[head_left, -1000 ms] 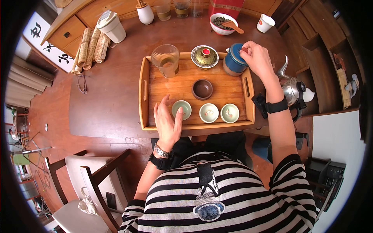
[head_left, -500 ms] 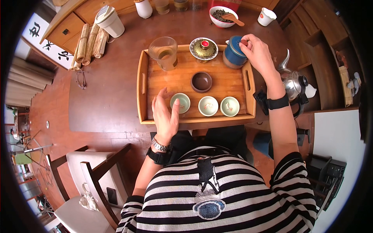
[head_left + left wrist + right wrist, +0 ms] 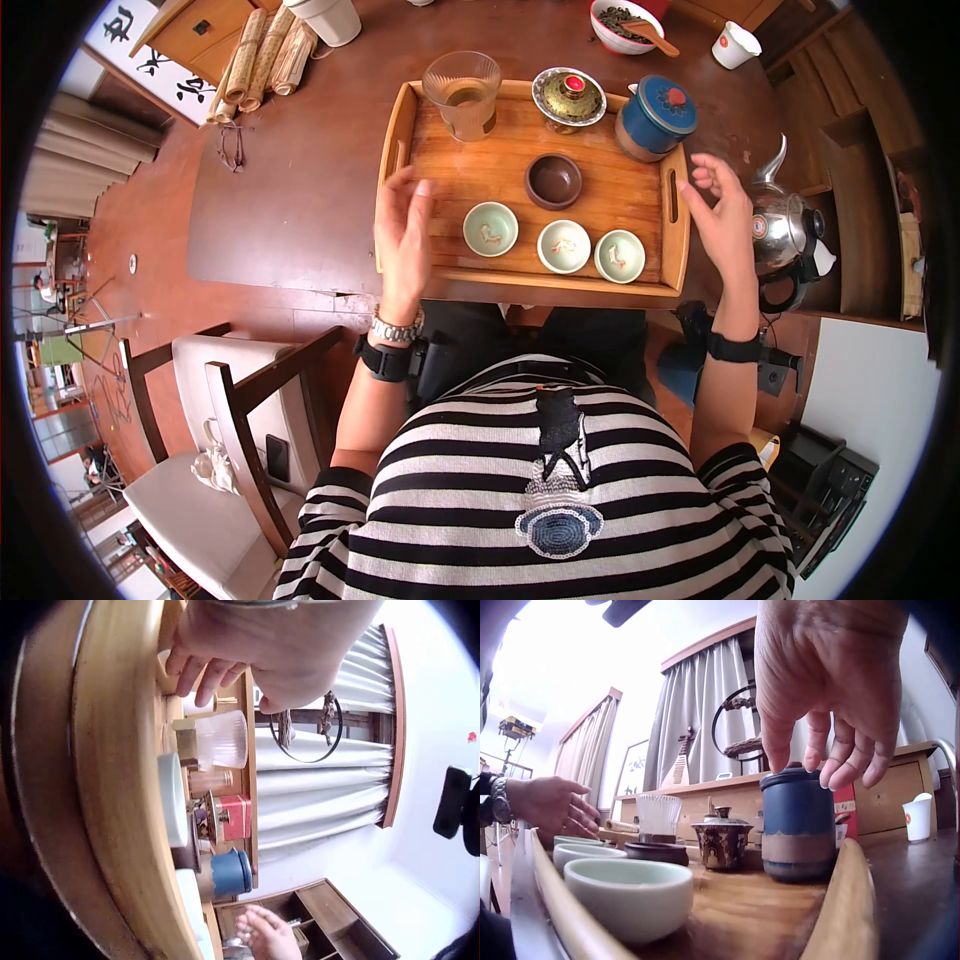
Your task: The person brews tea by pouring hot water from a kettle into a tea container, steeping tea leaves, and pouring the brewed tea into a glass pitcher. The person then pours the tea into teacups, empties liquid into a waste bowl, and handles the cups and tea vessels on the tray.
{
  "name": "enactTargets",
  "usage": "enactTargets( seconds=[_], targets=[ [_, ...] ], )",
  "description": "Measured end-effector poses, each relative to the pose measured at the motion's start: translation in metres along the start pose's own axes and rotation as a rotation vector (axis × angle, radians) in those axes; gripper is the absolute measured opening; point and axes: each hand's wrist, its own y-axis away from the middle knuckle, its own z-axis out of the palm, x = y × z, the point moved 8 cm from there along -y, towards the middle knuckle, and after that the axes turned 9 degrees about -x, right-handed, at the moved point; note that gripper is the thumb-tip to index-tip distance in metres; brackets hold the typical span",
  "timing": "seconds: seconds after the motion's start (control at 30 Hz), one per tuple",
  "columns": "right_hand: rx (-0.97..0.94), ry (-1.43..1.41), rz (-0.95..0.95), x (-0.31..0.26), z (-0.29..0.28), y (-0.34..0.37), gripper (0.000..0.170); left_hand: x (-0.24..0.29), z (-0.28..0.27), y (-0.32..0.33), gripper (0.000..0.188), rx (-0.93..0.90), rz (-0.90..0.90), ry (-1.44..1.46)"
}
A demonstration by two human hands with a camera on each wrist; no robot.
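My left hand (image 3: 403, 235) hovers at the left end of the wooden tray (image 3: 398, 130), fingers loosely extended and holding nothing. At the tray's right end is my right hand (image 3: 723, 215), empty, its fingers relaxed and spread. Nearest to it on the tray stands a blue lidded teapot (image 3: 655, 118) with a reddish knob. Along the tray's front are three pale green teacups, the left one (image 3: 490, 230) closest to my left hand. Behind them sit a dark brown bowl (image 3: 553, 182), a patterned lidded gaiwan (image 3: 568, 97) and a ribbed glass (image 3: 462, 95).
A metal kettle (image 3: 780, 232) stands right of the tray. Farther back are a bowl of tea leaves (image 3: 622, 25) with a wooden scoop and a white cup (image 3: 736, 45). Bamboo rolls (image 3: 268, 60) and eyeglasses (image 3: 231, 147) lie at the left. A chair (image 3: 225, 420) stands front left.
My right hand has let go of the teapot's lid knob and come down towards the tray's right end. My left hand has moved left, away from the left teacup. The head view has shifted.
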Motion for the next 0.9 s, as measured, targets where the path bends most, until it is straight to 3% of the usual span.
enactTargets(
  seconds=[0.07, 0.17, 0.27, 0.3, 0.33, 0.4, 0.43, 0.53, 0.67, 0.9],
  targets=[
    [0.004, 0.021, -0.011, 0.009, 0.006, 0.012, 0.034, 0.002, -0.017, -0.007, 0.029, 0.084, 0.077, -0.05],
    [0.015, 0.055, 0.014, 0.022, 0.018, 0.028, 0.034, 0.013, -0.04, -0.016, 0.039, 0.19, 0.158, -0.568],
    [0.048, 0.099, 0.001, 0.027, 0.03, 0.037, 0.034, 0.004, -0.049, -0.021, 0.038, 0.224, 0.082, -0.653],
    [0.075, 0.107, -0.001, 0.027, 0.034, 0.039, 0.033, -0.011, -0.052, -0.027, 0.034, 0.193, 0.0, -0.416],
    [0.101, 0.114, -0.005, 0.025, 0.037, 0.041, 0.033, -0.013, -0.055, -0.027, 0.034, 0.2, -0.005, -0.428],
    [0.112, 0.12, 0.019, 0.024, 0.045, 0.043, 0.03, -0.035, -0.047, -0.027, 0.034, 0.125, -0.195, -0.114],
    [0.126, 0.114, 0.015, 0.025, 0.045, 0.043, 0.029, -0.039, -0.047, -0.029, 0.03, 0.139, -0.17, -0.087],
    [0.159, 0.11, 0.014, 0.029, 0.04, 0.045, 0.026, -0.044, -0.05, -0.029, 0.03, 0.145, -0.269, -0.147],
    [0.138, 0.133, 0.028, 0.03, 0.044, 0.046, 0.025, -0.036, -0.047, -0.029, 0.027, 0.146, -0.265, -0.259],
    [0.192, 0.146, 0.012, 0.028, 0.041, 0.047, 0.02, -0.044, -0.05, -0.032, 0.028, 0.163, -0.319, -0.171]
  ],
)
